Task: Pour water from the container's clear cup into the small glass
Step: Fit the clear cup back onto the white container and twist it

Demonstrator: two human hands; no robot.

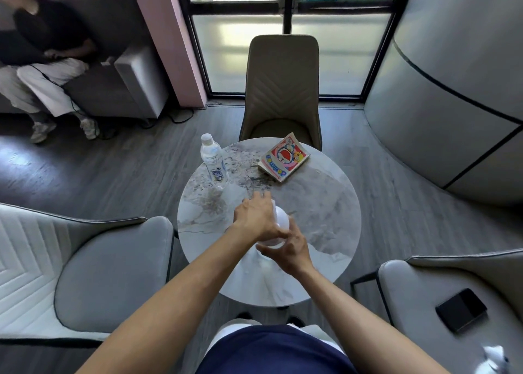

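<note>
A white container [278, 226] stands on the round marble table [325, 204], near the middle and slightly toward the near edge. It is held by both hands. The left hand [256, 218] is closed over its upper part from the left; the right hand [291, 249] is wrapped around its lower part from the near right side. The container's body is largely hidden by the hands, and no clear cup can be told apart from it. No small glass can be made out on the table; a faint clear shape near the base of the plastic water bottle [212, 160], at the far left, is too indistinct to name. A comic book [284, 157] lies at the far side.

Judgement: the step in hand appears to be the freeing of the cup from the container, with no pouring yet begun. The next move calls for the lower part to be steadied while the upper part is twisted or lifted off, kept level so that nothing is spilled.
</note>
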